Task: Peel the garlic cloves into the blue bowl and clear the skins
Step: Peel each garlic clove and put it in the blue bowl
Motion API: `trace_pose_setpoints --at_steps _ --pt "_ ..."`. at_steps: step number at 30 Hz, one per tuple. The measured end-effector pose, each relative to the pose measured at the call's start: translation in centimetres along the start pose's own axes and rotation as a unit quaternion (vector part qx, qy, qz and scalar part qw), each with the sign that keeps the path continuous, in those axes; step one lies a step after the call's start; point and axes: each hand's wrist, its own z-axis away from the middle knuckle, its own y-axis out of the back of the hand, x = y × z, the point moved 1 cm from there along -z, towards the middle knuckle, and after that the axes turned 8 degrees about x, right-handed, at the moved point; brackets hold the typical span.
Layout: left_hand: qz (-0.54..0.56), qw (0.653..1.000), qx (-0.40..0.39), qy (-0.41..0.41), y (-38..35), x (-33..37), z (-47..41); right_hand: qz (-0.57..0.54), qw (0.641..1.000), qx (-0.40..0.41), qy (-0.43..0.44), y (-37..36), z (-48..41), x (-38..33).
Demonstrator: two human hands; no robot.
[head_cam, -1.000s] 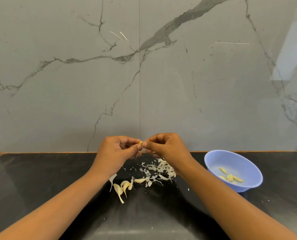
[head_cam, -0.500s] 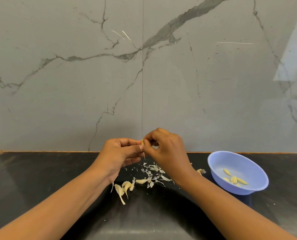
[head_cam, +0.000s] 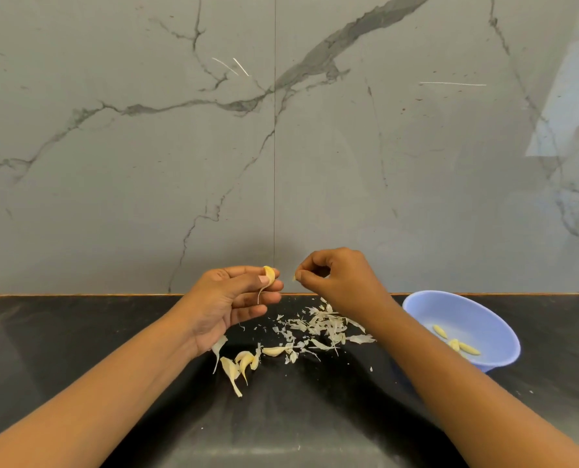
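skins (head_cam: 318, 327) on surface (head_cam: 78, 332), bowl (head_cam: 466, 312) at their 3 o'clock, cloves (head_cam: 244, 361) at 7 | left grip (head_cam: 227, 300) pinches clove (head_cam: 269, 274) above skins, axis upright, tail down | right grip (head_cam: 342, 282) pinches scrap (head_cam: 295, 278)

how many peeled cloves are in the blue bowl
3 peeled cloves in the blue bowl: one at left, two together by the near rim, which may hide more.

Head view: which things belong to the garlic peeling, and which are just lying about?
Job: left hand holding a garlic clove; right hand pinching a skin scrap; unpeeled cloves; loose skins; blue bowl with peeled cloves.
Just there: black countertop; marble wall.
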Motion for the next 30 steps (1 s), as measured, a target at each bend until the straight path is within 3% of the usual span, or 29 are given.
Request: trace_pose_setpoints --at_steps 3,9,14,18,26,30 --pt "-0.035 0.999 -0.005 -0.006 -0.1 -0.1 0.1 0.076 0.993 -0.092 -0.004 1.0 -0.2 0.4" --pt "-0.106 0.993 0.031 -0.036 0.0 -0.5 -0.2 0.081 0.995 -0.052 -0.02 1.6 -0.4 0.7" --pt "-0.17 0.981 0.039 -0.081 0.1 -0.5 -0.2 -0.052 0.996 -0.059 -0.033 1.1 -0.1 0.4" --pt "-0.213 0.969 0.033 -0.118 -0.1 -0.6 -0.2 -0.173 0.978 -0.1 -0.067 0.7 0.3 -0.3" --pt "-0.2 0.962 0.041 -0.181 -0.2 -0.6 0.1 -0.294 0.945 -0.066 -0.129 0.0 0.7 -0.6" --pt "-0.214 0.954 0.046 -0.206 -0.3 -0.6 0.1 -0.293 0.944 -0.061 -0.14 -0.1 0.7 -0.8"
